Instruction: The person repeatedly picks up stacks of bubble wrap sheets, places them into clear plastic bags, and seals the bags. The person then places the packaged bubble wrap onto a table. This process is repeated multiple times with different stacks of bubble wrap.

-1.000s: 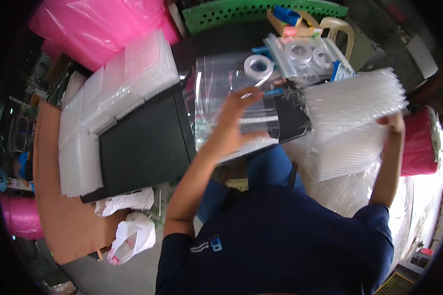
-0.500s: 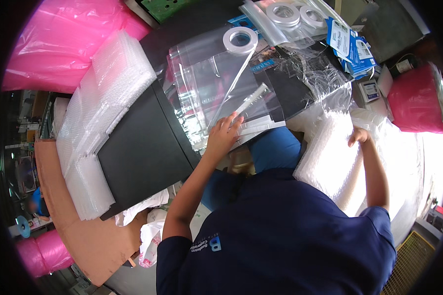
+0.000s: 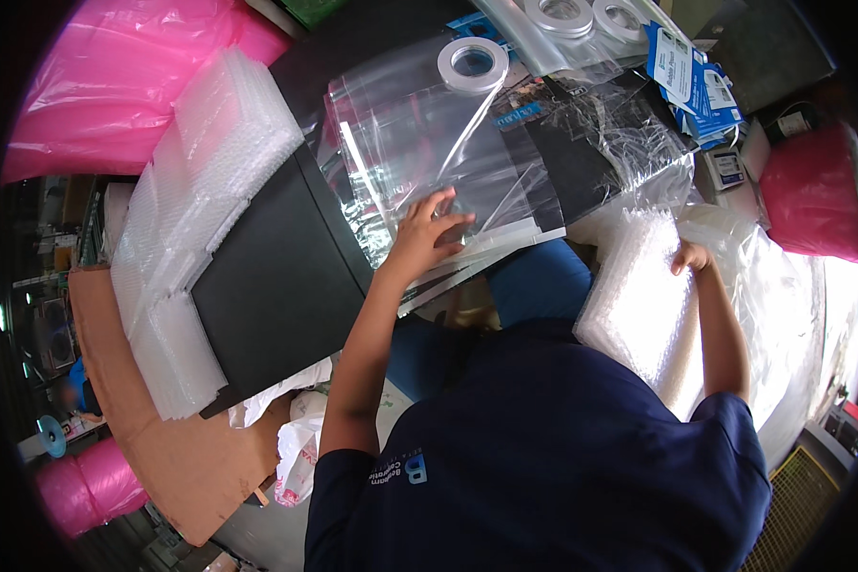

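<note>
Left hand: fingers spread, grasping nothing visible, over clear plastic bags on the black desk; contact cannot be confirmed. Right hand: fingers grasping the right edge of a bubble-wrap stack beside the desk, apparently keeping its layers together. A tape roll rests on the bags, presumably weighting them flat.

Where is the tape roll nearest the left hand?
In the head view, the tape roll lies near the top, slightly right of centre, at the far end of the clear plastic sheets, beyond the left hand.
</note>
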Demonstrator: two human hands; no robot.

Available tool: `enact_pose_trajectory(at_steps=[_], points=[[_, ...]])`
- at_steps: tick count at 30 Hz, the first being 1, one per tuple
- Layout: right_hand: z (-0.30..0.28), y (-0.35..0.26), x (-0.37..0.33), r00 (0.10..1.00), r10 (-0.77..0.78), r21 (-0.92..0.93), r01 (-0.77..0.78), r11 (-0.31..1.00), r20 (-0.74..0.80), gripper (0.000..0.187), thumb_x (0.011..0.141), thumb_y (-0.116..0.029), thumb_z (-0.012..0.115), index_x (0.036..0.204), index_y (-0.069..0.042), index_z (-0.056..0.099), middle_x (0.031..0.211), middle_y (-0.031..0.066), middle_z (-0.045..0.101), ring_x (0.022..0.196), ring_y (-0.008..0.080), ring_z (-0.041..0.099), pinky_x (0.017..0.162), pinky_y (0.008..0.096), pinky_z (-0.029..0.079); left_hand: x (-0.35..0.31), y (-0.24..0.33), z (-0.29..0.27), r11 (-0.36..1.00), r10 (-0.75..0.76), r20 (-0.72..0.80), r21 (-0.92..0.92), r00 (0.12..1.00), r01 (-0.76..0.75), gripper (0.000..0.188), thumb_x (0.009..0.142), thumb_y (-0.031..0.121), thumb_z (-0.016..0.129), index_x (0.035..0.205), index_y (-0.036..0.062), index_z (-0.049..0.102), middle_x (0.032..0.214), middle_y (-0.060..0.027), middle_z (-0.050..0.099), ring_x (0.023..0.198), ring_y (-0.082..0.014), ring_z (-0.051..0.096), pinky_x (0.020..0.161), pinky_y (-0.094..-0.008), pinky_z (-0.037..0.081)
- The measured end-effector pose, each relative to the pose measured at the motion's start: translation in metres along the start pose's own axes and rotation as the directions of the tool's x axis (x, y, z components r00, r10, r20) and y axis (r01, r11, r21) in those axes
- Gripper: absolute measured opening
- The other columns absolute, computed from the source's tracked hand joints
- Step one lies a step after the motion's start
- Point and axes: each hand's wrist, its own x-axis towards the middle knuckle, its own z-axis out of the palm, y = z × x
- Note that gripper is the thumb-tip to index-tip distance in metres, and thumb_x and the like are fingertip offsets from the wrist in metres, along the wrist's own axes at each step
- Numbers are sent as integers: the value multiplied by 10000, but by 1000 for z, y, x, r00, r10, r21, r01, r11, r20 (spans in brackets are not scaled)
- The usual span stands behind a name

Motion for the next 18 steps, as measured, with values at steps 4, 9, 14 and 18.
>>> enact_pose_trajectory(at_steps=[4,9,14,18], points=[[-9,12,3,1000,9,-20,-9,1000,-1,801,412,-61,736,1177,51,529,1008,127,639,889,229,623,764,325,520,5,17,-1,962,-223,81,178,971,206,744,672,526,718,1339,379,426,1543,-28,26,1406,-357,-12,1045,-675,60],[-19,21,3,1000,3,-42,-3,999,-1,784,421,-53,723,1174,50,533,998,125,642,876,222,625,755,319,521,21,-8,-1,977,-60,-248,-214,967,6,448,707,423,736,1061,161,652,1198,-104,585,1106,-286,551,944,-478,393],[-4,11,-5,1000,-8,-12,8,1000,-24,807,407,-58,728,1182,44,528,1003,118,636,876,221,620,747,319,517,37,-76,-29,887,-253,-865,-28,434,462,217,778,205,698,932,78,612,924,-131,617,839,-306,598,709,-372,466],[4,0,-7,999,-24,7,24,1000,-34,827,395,-62,733,1188,39,524,1006,112,632,876,221,616,741,319,515,32,-119,-19,734,-664,-540,-342,517,586,211,770,141,695,946,59,612,966,-151,597,913,-308,574,757,-400,471]])
